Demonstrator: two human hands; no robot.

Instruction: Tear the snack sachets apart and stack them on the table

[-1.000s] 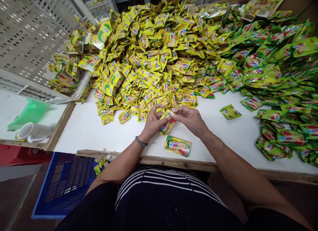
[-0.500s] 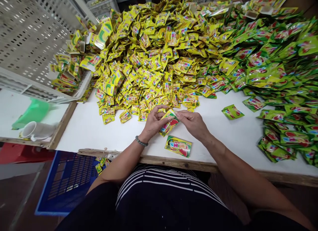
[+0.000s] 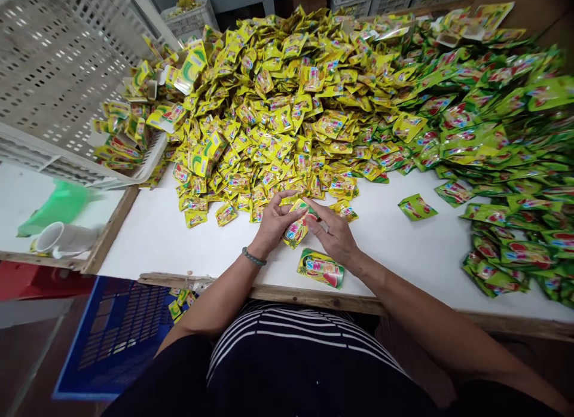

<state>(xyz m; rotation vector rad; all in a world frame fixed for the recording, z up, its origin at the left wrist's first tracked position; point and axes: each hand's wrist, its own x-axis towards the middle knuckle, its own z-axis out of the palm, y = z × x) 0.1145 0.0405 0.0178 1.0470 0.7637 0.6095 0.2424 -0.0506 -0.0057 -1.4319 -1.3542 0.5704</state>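
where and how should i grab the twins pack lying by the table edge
Take the pack by its two long edges, across the narrower width, probably from above: it lies flat on the table, broad face up, nothing resting on it.

Diffuse light glints off glossy packets [image 3: 330,123], wide-angle distortion stretches the edges, and green plastic [image 3: 56,211] looks blurred.

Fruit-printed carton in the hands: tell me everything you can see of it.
The fruit-printed carton looks like thin, glossy card, yellow and green, with bright lettering and a red watermelon picture. It slants over the white tabletop, near end to the left. The left grip holds it, thumb across its face; the right grip is at its far end. Its back is hidden.
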